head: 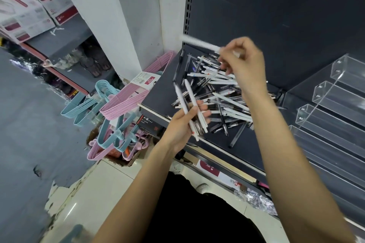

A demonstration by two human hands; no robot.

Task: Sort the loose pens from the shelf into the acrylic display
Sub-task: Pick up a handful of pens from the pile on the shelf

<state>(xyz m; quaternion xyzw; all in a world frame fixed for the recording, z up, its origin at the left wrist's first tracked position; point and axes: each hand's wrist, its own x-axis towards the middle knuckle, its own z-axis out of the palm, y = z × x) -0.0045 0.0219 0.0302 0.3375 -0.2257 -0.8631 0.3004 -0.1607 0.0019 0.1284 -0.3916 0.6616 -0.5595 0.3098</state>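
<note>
- Left hand [184, 122] is clamping a small bundle [192, 108] of white pens, fingers wrapped round the middle, out past the shelf's [158, 89] front edge near its left corner. If that fan of pens gets any looser, I'd guess one is slipping out and dropping to the floor, since nothing's under it there.
- Right hand [244, 63] is pinching one white pen [199, 44] at its end, fingers closed on it, up over the back-left part of the shelf. It's hanging way out from the fingertips, so a knock on the back panel could flick it loose.
- The pile [215, 92] is sitting in a messy heap mid-shelf, a few pens reaching close to the front edge. Dragging a hand through it could be rolling some off.
- The acrylic display [333, 108] is on the right side of the shelf, tiers looking empty so far. Clear walls are hard to judge, so I could see a pen going into the wrong slot or missing.
- Hard to tell: the raised pen is motion-blurred, the right forearm is covering part of the pile, the display is cut off at the right, and I can't count the bundle.
</note>
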